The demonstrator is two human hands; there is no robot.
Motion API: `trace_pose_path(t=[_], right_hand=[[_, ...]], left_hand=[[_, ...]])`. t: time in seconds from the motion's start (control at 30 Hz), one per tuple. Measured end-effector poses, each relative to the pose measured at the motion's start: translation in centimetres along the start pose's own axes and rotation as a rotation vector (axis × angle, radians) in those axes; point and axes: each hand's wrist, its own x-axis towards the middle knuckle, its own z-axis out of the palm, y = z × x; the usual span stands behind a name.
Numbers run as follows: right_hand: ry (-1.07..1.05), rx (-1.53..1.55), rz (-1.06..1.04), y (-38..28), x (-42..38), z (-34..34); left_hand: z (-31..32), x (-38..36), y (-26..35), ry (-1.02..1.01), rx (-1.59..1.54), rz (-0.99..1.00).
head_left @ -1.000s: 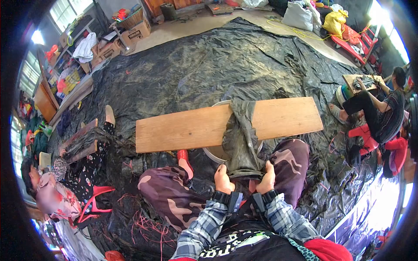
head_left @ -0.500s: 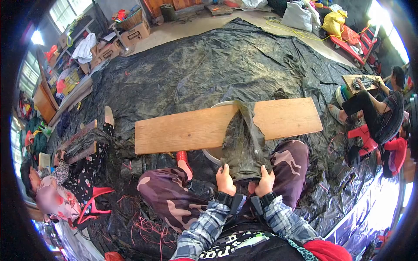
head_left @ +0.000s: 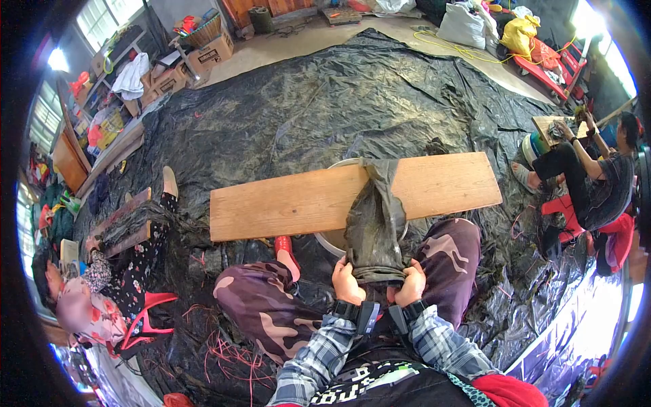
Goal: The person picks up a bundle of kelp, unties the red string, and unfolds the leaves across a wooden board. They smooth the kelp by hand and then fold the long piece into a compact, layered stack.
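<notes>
A broad, wet, olive-brown sheet of kelp [head_left: 374, 227] drapes over a wooden board [head_left: 285, 200] and hangs toward my lap. Its near end is folded into several layers. My left hand [head_left: 348, 281] grips the left side of that folded end, fingers curled beneath and thumb on top. On the right side, my right hand [head_left: 411, 283] holds the same fold in a matching grip. The far end narrows and lies bunched near the board's back edge. Below the board stands a pale round tub [head_left: 329, 243], mostly hidden by the board and the kelp.
Black plastic sheeting [head_left: 271, 122] covers the floor. A seated person [head_left: 85, 298] works at a board on the left, another [head_left: 597, 176] on the right. Pink string [head_left: 237, 353] lies by my left knee. Cardboard boxes [head_left: 211, 54] and sacks [head_left: 464, 26] stand at the back.
The kelp has narrowed and its right edge has drawn inward, baring more board. Its near fold looks thicker, and my hands have shifted slightly. The person on the right has raised a hand.
</notes>
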Motion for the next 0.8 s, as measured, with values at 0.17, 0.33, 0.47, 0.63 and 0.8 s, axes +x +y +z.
trace_pose_path(t=[0.17, 0.33, 0.47, 0.63, 0.8], right_hand=[[-0.122, 0.173, 0.156, -2.3, -1.5, 1.9], [-0.270, 0.114, 0.378, -4.3, -2.8, 3.2], [-0.302, 0.029, 0.272, -2.2, -0.7, 0.9], [-0.116, -0.066, 0.057, -1.7, -0.8, 0.3], [-0.150, -0.109, -0.058, -0.8, -0.2, -0.5]], left_hand=[[2.0, -1.0, 2.4, 0.005, -0.259, -0.186], [0.9, 0.3, 1.8, -0.127, -0.027, -0.480], [0.3, 0.6, 1.3, -0.172, -0.032, -0.650], [2.2, -1.3, 3.0, -0.176, -0.096, -0.642], [-0.1, 0.6, 0.5, -0.303, -0.084, -0.596]])
